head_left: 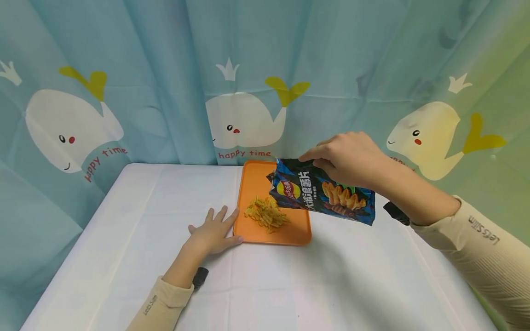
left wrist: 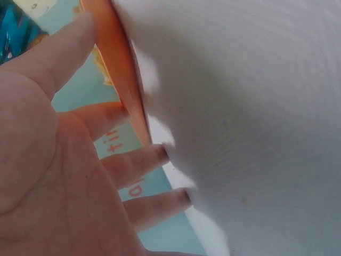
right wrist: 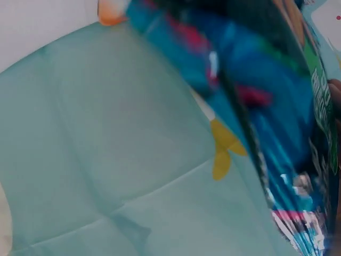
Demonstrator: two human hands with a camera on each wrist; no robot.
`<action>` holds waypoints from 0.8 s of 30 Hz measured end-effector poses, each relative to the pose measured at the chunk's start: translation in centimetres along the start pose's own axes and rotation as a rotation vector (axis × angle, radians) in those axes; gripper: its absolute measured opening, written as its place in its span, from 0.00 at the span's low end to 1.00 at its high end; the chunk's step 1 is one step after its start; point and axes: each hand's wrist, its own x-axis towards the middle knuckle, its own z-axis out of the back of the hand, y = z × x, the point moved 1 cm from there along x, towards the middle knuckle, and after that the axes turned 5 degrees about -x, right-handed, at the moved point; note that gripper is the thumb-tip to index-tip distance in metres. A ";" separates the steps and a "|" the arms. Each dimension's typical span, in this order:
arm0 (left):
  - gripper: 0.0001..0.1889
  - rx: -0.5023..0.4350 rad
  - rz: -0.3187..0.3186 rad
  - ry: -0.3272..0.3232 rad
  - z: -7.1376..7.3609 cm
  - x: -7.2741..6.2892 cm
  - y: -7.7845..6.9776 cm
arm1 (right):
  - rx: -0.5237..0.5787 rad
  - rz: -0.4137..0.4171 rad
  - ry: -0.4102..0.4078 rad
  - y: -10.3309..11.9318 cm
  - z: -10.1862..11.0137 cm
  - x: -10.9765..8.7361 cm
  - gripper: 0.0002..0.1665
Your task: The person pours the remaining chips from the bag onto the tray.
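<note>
My right hand grips a dark blue bag of potato chips by its upper edge. The bag is tipped on its side over the right part of an orange tray, its torn end facing left. A heap of yellow ridged chips lies on the tray. With fingers spread, my left hand rests at the tray's left edge; in the left wrist view the thumb and a finger touch the orange rim. Blue foil of the bag fills the right of the right wrist view, somewhat blurred.
The tray lies on a white-covered table, near its far edge. Behind hangs a light blue curtain printed with white whales. Dark wrist cameras, one below each wrist, sit at the sleeve cuffs.
</note>
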 end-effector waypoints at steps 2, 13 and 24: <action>0.45 0.001 -0.002 -0.001 0.0 0.0 0.0 | 0.004 0.003 0.000 0.0 0.1 0.0 0.17; 0.45 -0.003 -0.016 0.005 0.3 -0.4 -0.1 | 0.015 0.017 -0.020 0.3 0.0 0.0 0.17; 0.44 -0.012 -0.019 -0.001 0.3 -0.4 -0.2 | -0.007 0.053 -0.024 0.3 -0.3 0.0 0.17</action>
